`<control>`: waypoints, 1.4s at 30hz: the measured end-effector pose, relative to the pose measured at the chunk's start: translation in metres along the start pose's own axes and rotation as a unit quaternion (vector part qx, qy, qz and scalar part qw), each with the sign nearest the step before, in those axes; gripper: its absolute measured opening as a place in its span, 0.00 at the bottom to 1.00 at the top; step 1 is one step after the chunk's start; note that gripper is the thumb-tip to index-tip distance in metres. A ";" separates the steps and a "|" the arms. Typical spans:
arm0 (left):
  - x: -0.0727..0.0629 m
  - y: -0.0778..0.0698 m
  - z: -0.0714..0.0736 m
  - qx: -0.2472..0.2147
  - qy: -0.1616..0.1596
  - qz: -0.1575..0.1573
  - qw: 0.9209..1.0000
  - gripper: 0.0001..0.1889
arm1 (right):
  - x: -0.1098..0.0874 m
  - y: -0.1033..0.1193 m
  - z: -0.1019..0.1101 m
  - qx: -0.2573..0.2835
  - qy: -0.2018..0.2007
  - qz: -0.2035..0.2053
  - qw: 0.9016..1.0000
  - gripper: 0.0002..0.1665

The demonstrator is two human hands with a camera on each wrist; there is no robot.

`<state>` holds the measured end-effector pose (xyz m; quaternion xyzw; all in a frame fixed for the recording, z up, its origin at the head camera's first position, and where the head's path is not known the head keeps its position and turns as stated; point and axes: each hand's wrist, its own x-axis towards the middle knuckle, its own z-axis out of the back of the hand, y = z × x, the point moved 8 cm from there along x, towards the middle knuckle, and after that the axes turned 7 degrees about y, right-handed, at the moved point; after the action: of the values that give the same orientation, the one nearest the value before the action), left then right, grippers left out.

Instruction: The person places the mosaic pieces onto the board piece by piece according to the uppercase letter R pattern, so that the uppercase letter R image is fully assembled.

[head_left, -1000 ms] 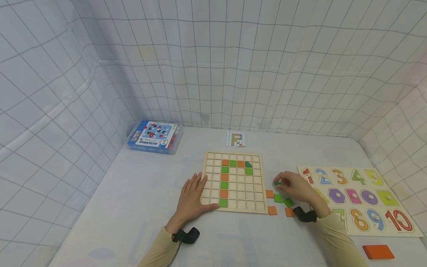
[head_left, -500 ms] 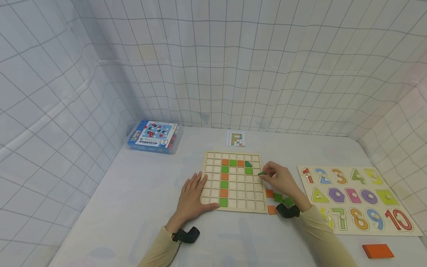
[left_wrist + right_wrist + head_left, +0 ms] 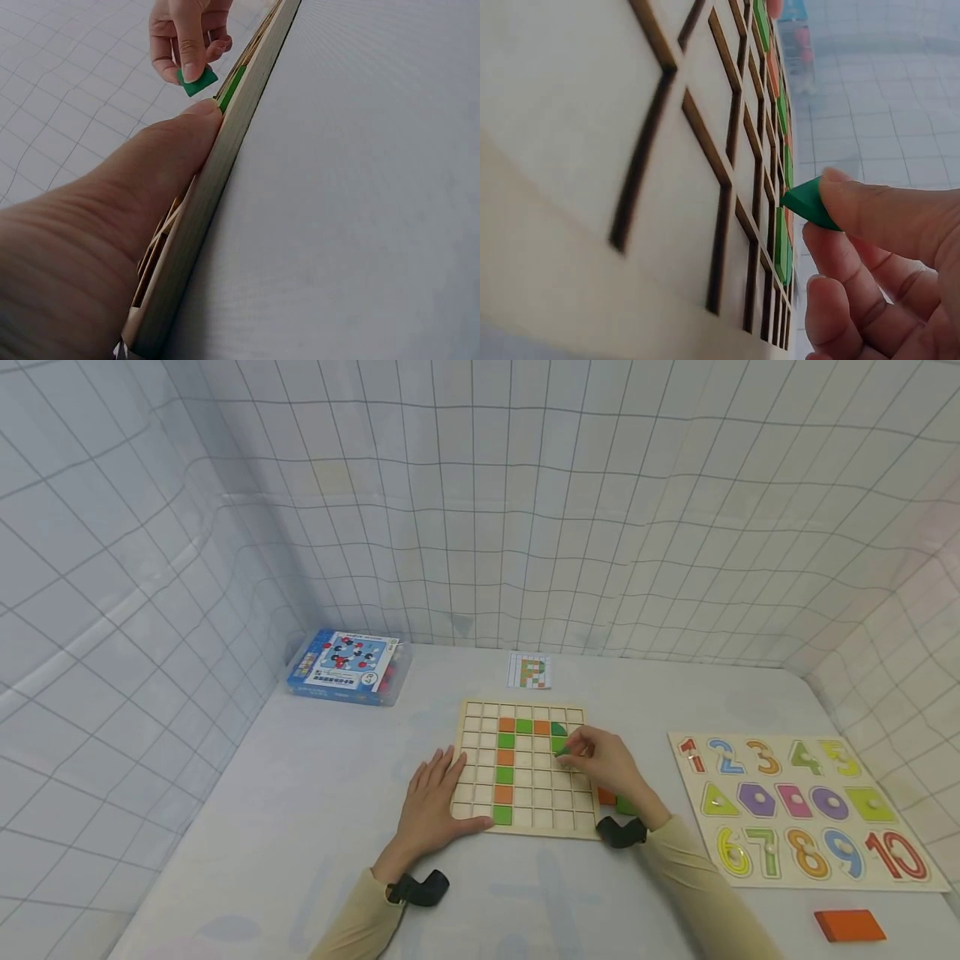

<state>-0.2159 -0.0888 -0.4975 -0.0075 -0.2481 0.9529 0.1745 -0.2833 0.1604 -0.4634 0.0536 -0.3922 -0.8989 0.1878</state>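
Note:
The wooden grid board (image 3: 543, 798) lies flat, with orange and green square tiles set in a column and along a row, and a dark green rounded tile (image 3: 558, 728) at the row's right end. My left hand (image 3: 429, 802) rests spread on the board's left side, thumb at the front edge beside a green tile (image 3: 502, 815). Between thumb and fingers my right hand (image 3: 609, 766) pinches a dark green tile (image 3: 814, 201) with a pointed corner. It is close over the cells just below the right-hand green tile (image 3: 782, 244).
Loose orange (image 3: 607, 796) and green tiles lie right of the board, partly hidden by the right wrist. A pattern card (image 3: 529, 672) lies behind it. A number-and-shape puzzle (image 3: 757, 752) and an orange block (image 3: 850, 926) are at right, a blue boxed set (image 3: 347, 668) at back left.
My right hand has carried the dark green tile leftward from beside the loose tiles to over the right part of the board. The left hand stays in place.

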 end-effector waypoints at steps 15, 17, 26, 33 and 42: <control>0.000 0.000 0.000 -0.006 -0.003 0.000 1.000 0.55 | 0.002 -0.009 -0.004 -0.034 -0.023 -0.077 0.996 0.12; 0.000 0.000 0.000 -0.005 -0.003 -0.001 1.000 0.55 | 0.002 -0.010 -0.003 -0.037 -0.022 -0.087 0.995 0.12; 0.000 0.000 0.001 -0.002 -0.005 -0.003 1.000 0.55 | 0.004 -0.011 -0.003 -0.050 -0.016 -0.124 0.991 0.13; 0.000 0.001 0.000 -0.002 -0.003 -0.001 1.000 0.55 | 0.006 -0.009 -0.004 -0.042 -0.011 -0.114 0.993 0.13; 0.000 0.001 0.000 -0.002 -0.005 -0.004 1.000 0.55 | 0.005 -0.010 -0.007 -0.038 0.009 -0.119 0.992 0.10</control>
<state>-0.2157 -0.0894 -0.4980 -0.0024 -0.2510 0.9517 0.1766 -0.2890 0.1597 -0.4748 0.1006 -0.3465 -0.9288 0.0848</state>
